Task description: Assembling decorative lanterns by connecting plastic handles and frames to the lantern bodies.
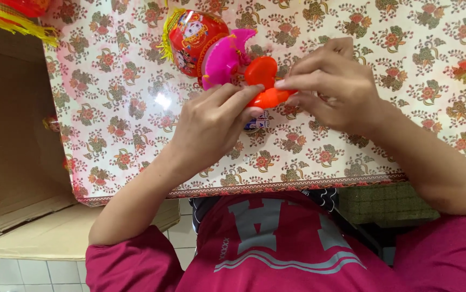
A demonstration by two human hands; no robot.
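Orange plastic piece (268,97), smooth and glossy, sits pinched between both hands just above the flowered tablecloth (351,157). Left hand (211,127) grips its near end with thumb and forefinger; right hand (333,89) clamps its far side, fingers curled. Just beyond, a curved pink plastic shell (223,58), then a round red printed lantern (192,38) with yellow fringe. A cardboard box (11,135) stands off left.

An open brown cardboard box (11,135) stands at the left, beside the flowered table's edge.
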